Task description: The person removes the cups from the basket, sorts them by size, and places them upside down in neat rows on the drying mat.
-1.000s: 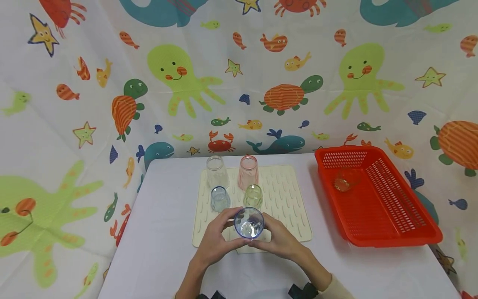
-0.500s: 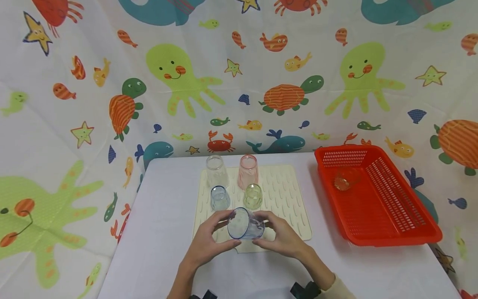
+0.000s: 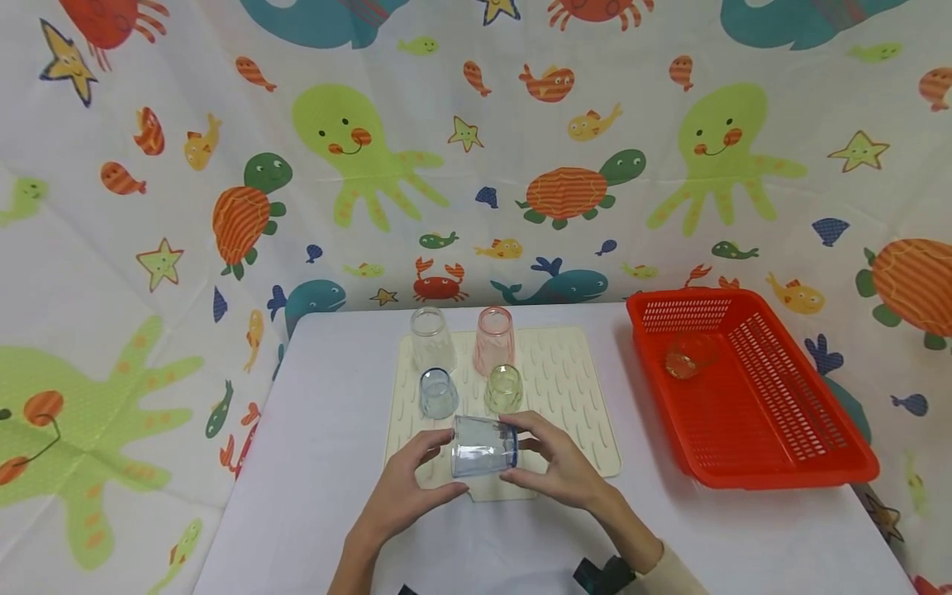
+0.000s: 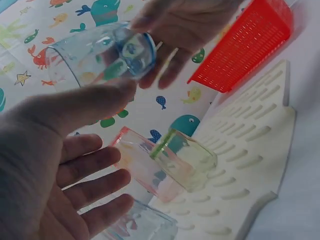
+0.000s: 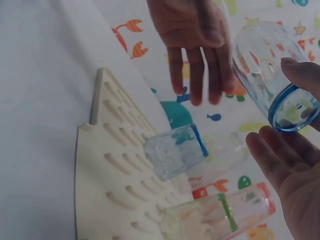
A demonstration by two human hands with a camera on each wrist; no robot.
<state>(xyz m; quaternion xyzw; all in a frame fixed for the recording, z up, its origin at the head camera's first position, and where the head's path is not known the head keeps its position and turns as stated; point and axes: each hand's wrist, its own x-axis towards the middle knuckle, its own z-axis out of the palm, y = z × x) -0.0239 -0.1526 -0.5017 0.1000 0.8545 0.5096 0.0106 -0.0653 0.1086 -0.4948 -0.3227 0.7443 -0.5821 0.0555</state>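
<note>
A bluish clear drinking glass (image 3: 483, 446) lies sideways in the air above the front of the cream ribbed mat (image 3: 568, 397). My right hand (image 3: 558, 463) pinches its blue-edged end between thumb and fingers. My left hand (image 3: 409, 479) is at the glass's other end, its fingers spread and fairly straight; whether a fingertip touches the glass is unclear. On the mat stand a small blue glass (image 3: 439, 395), a small green glass (image 3: 505, 390), a tall clear glass (image 3: 433, 343) and a tall pink glass (image 3: 494, 343). The right wrist view shows the left fingers (image 5: 197, 75) extended.
A red plastic basket (image 3: 744, 430) stands at the table's right side with one clear glass (image 3: 683, 364) lying inside. A patterned sea-animal cloth (image 3: 476, 182) hangs behind the white table (image 3: 335, 380).
The glass has turned from mouth up, held between both hands, onto its side with its blue-edged end to the right. My left hand has shifted left and loosened from it.
</note>
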